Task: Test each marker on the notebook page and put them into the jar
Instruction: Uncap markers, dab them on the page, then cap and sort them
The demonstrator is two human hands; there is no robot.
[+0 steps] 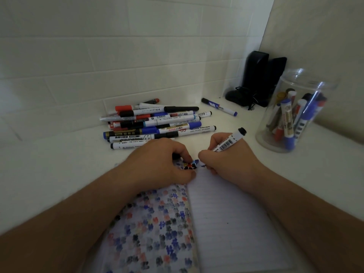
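An open notebook (226, 223) lies in front of me, its left page covered with blue, black and red marks. My right hand (226, 160) grips a white marker (229, 142) with a black end, tip down at the top of the page near the spine. My left hand (159, 164) is curled at the top of the left page, and something dark, perhaps a cap, shows under its fingers. A pile of several markers (155, 123) lies behind my hands. The clear jar (293, 113) at the right holds several markers.
One loose blue-capped marker (219, 107) lies between the pile and the jar. Black objects with a cord (256, 79) stand in the back corner. A white tiled wall runs behind the white counter (59, 164).
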